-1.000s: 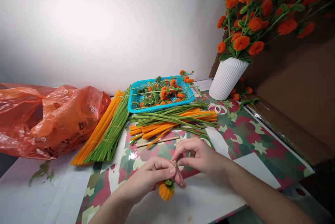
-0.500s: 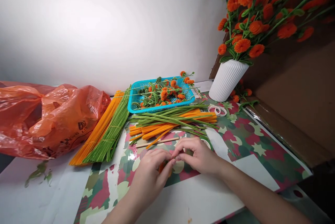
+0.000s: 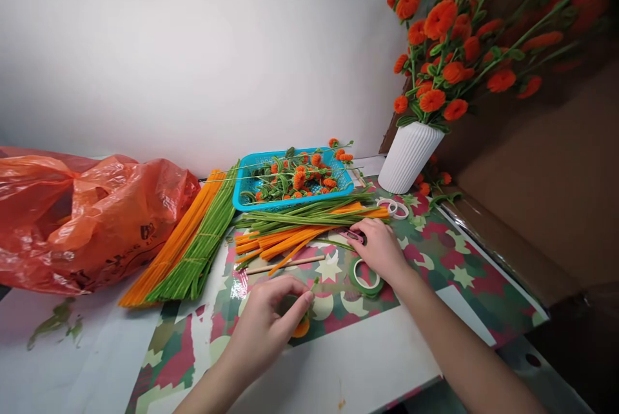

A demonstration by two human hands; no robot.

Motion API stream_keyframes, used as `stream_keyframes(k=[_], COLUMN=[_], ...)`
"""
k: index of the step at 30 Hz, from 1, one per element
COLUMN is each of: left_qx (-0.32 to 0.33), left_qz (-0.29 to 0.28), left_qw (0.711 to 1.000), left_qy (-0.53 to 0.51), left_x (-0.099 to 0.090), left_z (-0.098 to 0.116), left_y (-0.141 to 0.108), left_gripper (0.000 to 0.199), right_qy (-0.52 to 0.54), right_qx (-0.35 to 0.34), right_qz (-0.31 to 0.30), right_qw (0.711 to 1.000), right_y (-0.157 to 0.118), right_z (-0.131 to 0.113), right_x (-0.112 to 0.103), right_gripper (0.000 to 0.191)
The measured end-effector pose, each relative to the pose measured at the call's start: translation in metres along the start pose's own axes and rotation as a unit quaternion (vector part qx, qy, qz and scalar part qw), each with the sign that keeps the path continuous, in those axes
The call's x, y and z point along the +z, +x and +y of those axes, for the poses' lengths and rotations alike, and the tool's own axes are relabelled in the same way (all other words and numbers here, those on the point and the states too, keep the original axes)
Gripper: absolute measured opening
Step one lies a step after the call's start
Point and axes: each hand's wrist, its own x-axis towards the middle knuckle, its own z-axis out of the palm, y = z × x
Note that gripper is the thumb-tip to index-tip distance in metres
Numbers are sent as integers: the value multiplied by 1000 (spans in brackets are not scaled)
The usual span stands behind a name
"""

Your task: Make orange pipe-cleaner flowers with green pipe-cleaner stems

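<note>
My left hand (image 3: pixel 271 320) is closed in a pinch around a small orange pipe-cleaner flower (image 3: pixel 302 328). The flower's green tip shows above the thumb, while much of the rest is hidden by the fingers. Out to the right, my right hand (image 3: pixel 380 249) has its fingers closed on pink-handled scissors (image 3: pixel 351 235), lying at the edge of the pipe cleaners; their blades cannot be made out. A roll of green tape (image 3: pixel 356 280) lies just below that hand. Loose orange pipe cleaners (image 3: pixel 290 241) and green pipe cleaners (image 3: pixel 275 220) are heaped beyond both hands.
A thin wooden stick (image 3: pixel 285 264) lies before the heap. Behind stands a blue basket (image 3: pixel 236 191) of flowers and leaves. White rings (image 3: pixel 399 211) lie near a white vase (image 3: pixel 411 156) of orange flowers. Leftward are pipe-cleaner bundles (image 3: pixel 193 253) and an orange plastic bag (image 3: pixel 116 220).
My hands were together at the flower and are now apart. The right hand has moved away to the scissors, uncovering the green tape. The left hand keeps the flower. The view has shifted slightly.
</note>
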Motion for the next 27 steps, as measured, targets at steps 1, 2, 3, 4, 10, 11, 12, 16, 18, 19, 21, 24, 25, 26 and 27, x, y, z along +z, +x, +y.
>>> stream_keyframes(k=[1,2,3,4,10,11,12,16,18,19,21,24,25,26,27], left_qx=[0,-1,-3,-7,-23,-24,-25,-34,-37,-39,-41,-37,-36,-36,-35], left_qz=[0,0,0,0,-1,-1,-2,-6,-12,-14,-19,-18,-17,-17,-17], left_qw=[1000,1000,1000,1000,1000,1000,1000,999,999,999,999,999,999,999,999], left_qy=[1,3,3,2,-5,-5,-6,-13,-19,-20,-21,-17,-17,-16,-15], left_x=[0,0,0,0,-1,-1,-1,-1,0,0,1,2,2,2,2], left_z=[0,0,-1,-2,-3,-2,-1,0,-1,-2,-3,-4,-4,-3,-3], left_y=[0,-1,-1,-1,1,1,1,1,1,1,1,2,3,3,3], left_gripper=[27,28,28,29,30,30,30,31,31,31,31,32,32,32,32], right_qy=[13,21,33,54,322,346,366,401,352,301,178,67,59,61,73], right_qx=[2,1,-1,0,55,59,63,81,61,37,-21,-78,-82,-81,-79], right_qz=[2,3,-1,-11,-207,-231,-240,-96,58,124,202,191,186,190,203], right_qw=[1000,1000,999,998,922,907,897,907,932,945,963,976,977,976,973], right_y=[1,1,1,2,1,1,1,5,8,10,14,18,19,18,16], right_z=[0,1,2,4,22,24,25,24,23,23,25,27,27,25,22], right_x=[0,-2,-5,-10,-47,-49,-50,-36,-26,-21,-14,-10,-10,-11,-13], right_gripper=[12,11,11,11,28,30,32,38,33,29,21,19,19,19,19])
